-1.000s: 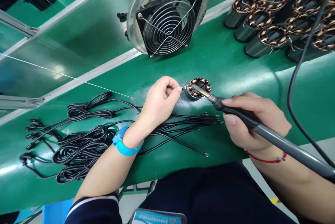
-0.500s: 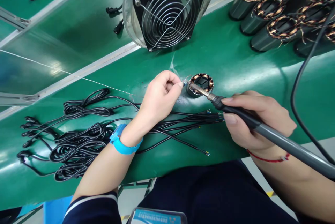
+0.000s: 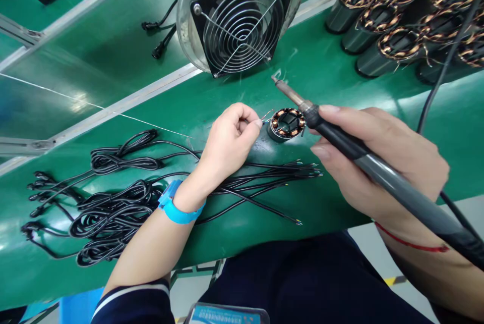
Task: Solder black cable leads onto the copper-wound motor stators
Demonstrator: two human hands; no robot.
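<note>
My left hand [image 3: 232,140] is closed in a pinch on a thin wire beside a small motor stator [image 3: 279,135]. Copper windings ring the top of the stator, which stands upright on the green bench; fine wire ends [image 3: 267,114] show between it and my fingertips. Exactly what lies between those fingertips is partly hidden. In my right hand [image 3: 397,167] is a soldering iron [image 3: 336,137], gripped by its dark handle. Its tip is raised beyond the stator, apart from the wires, with a wisp of smoke near it.
A fan with a wire guard [image 3: 243,39] stands behind the stator. Coiled black cables [image 3: 113,208] lie at left, their stripped ends [image 3: 298,168] running under my left forearm. Several larger stators [image 3: 397,46] stand at back right. The iron's cord [image 3: 434,92] hangs at right.
My right hand has lifted the soldering iron up and away from the wires by the stator. My left hand keeps its pinch in nearly the same place.
</note>
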